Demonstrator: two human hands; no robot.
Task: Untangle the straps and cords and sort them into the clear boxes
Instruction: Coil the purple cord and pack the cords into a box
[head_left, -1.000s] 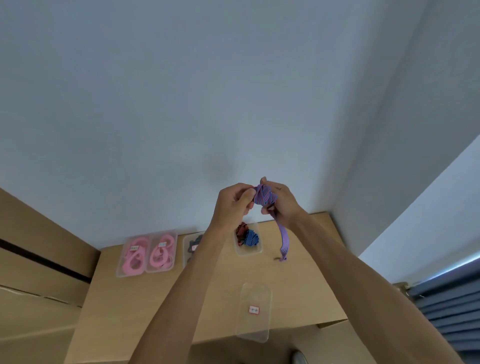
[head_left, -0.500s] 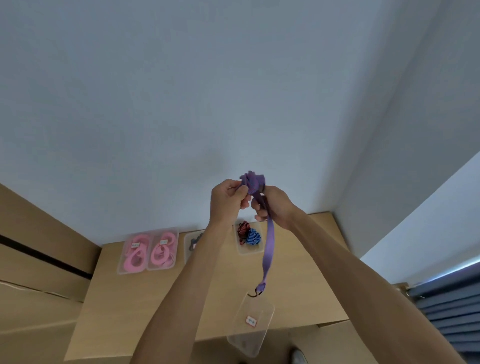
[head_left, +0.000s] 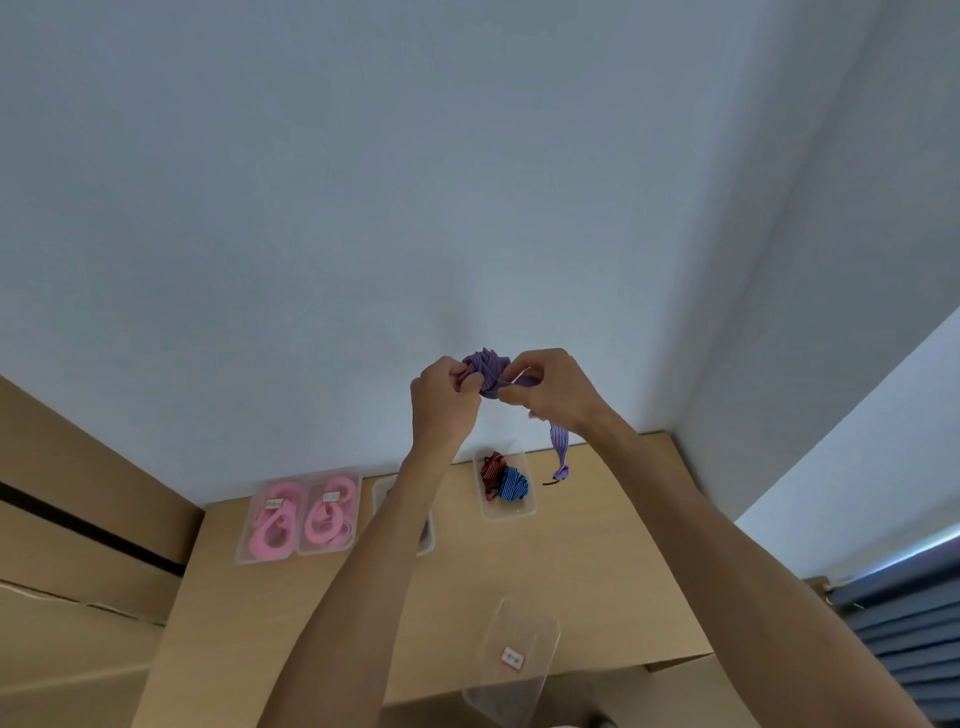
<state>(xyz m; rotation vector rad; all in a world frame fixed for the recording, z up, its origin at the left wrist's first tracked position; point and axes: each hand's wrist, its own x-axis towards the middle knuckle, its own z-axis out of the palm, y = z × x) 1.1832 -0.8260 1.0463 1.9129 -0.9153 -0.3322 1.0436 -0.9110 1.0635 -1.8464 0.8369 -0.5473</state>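
Purple striped strap bunched (tight knot), loose tail hanging, both hands pinching

No writing can be read anywhere. The clear box at the near edge of the desk carries a small white label with a red border, and its dark marks are too small to make out. Two more small white labels, one on the far-left box of pink cords and one on the box of pink cords beside it, show marks that are just as blurred.
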